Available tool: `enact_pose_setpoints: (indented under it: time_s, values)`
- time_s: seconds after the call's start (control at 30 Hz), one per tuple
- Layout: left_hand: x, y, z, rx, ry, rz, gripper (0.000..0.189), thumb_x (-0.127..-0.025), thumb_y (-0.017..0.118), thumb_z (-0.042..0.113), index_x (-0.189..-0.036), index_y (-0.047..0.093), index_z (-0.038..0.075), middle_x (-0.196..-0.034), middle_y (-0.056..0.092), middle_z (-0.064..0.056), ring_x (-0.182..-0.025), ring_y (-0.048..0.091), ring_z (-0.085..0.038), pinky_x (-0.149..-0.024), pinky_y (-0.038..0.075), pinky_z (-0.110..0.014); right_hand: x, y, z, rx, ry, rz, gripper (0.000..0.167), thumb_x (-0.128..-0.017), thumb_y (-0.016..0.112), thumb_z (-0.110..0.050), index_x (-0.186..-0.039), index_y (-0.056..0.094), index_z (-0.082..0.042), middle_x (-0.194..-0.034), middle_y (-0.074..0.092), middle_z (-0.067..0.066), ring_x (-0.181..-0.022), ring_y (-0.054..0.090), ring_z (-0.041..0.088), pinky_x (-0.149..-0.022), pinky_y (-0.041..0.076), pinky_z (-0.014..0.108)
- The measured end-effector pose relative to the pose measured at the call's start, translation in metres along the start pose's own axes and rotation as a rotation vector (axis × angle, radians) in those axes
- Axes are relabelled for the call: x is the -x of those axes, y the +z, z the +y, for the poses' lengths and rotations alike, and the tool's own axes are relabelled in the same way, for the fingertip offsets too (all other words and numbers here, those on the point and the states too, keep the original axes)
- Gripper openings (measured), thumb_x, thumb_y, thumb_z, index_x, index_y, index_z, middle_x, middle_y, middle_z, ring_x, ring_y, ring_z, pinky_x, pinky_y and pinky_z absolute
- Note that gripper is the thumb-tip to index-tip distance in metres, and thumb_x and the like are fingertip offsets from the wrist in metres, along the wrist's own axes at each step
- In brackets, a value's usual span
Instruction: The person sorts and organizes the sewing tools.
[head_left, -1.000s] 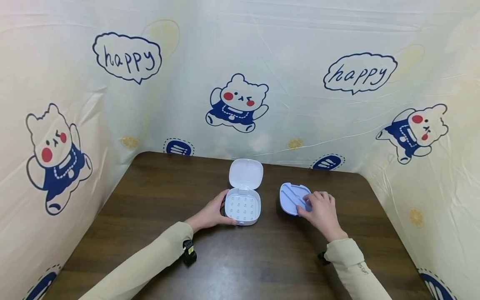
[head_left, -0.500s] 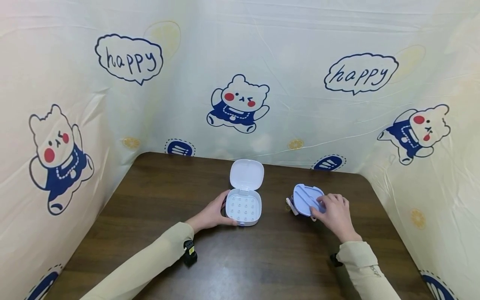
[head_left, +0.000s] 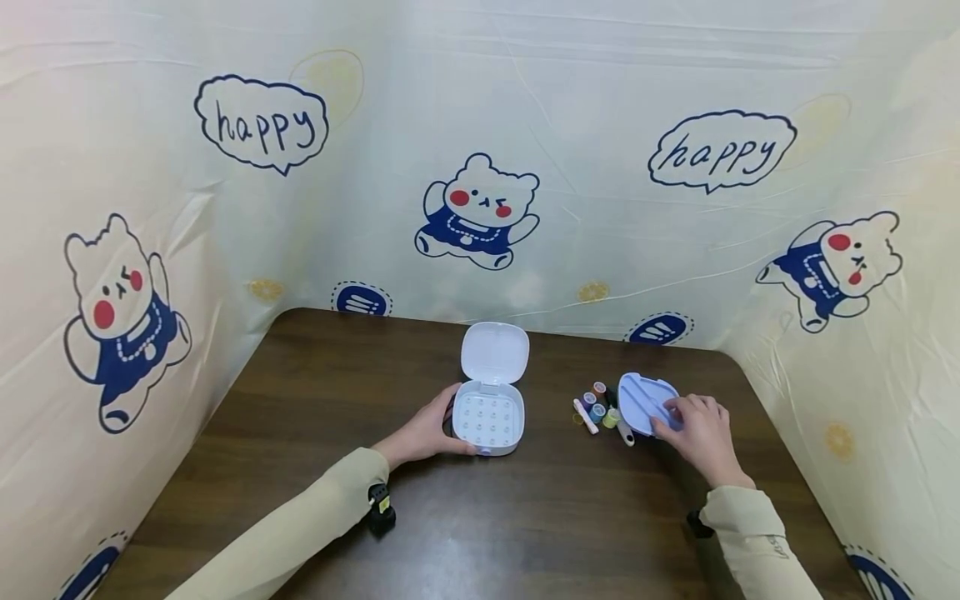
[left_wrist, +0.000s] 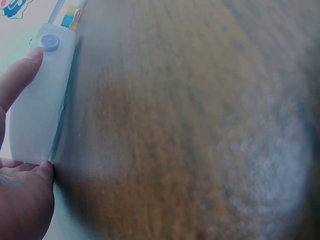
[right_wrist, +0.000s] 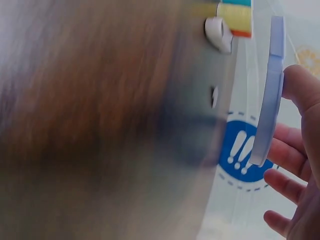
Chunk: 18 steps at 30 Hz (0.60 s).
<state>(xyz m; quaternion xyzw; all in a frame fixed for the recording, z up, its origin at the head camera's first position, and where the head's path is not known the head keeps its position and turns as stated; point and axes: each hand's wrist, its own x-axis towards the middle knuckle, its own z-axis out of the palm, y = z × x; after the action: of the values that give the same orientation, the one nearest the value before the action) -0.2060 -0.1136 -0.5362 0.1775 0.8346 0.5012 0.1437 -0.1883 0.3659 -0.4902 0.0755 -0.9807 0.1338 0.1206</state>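
A person's left hand is gripping a white box on a dark table, the thumb pressing the front wall beside a round button and the other fingers curling round the left side. Behind the base, the lid is leaning back — rows of pegs are showing inside. To the right, several thread spools are sitting in a loose cluster, a pale stick lying along the left side and a white piece, too small to name, poking out just beside a blue tray. Farthest right, the right hand is holding that tray along its right side in a narrow pinch; exactly how the fingertips are meeting it is hard to tell. The right wrist view is showing the tray apart from the tabletop. Handling it well is likely calling for a light, even pinch — keeping the tray clear of the spools, which are looking easy to knock and roll. For the left hand, bracing the base gently and leaving the hinged lid unpushed is seeming wisest.
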Motion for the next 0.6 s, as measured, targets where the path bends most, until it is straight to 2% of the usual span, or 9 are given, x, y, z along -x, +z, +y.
enact_pose_setpoints:
  time_s: [0.23,0.6]
  values:
    - [0.0,0.0,0.001,-0.006,-0.005,0.002,0.12,-0.076,0.096,0.031,-0.164,0.019,0.001,-0.167,0.029,-0.019,-0.151,0.036,-0.033,-0.123,0.034,-0.048,0.005,-0.002,0.019,0.007,-0.004,0.04,0.038,-0.087,0.082,-0.029,-0.103,0.072,0.004,-0.097,0.068,0.023,-0.106,0.05,0.05,-0.094,0.034,0.07]
    - [0.002,0.0,0.005,0.012,0.0,0.003,0.118,-0.077,0.095,0.029,-0.164,0.02,0.0,-0.167,0.029,-0.021,-0.152,0.035,-0.035,-0.123,0.034,-0.049,0.012,-0.001,0.043,0.013,0.008,0.055,0.036,-0.085,0.083,-0.027,-0.1,0.072,0.003,-0.091,0.066,0.02,-0.102,0.052,0.051,-0.088,0.036,0.069]
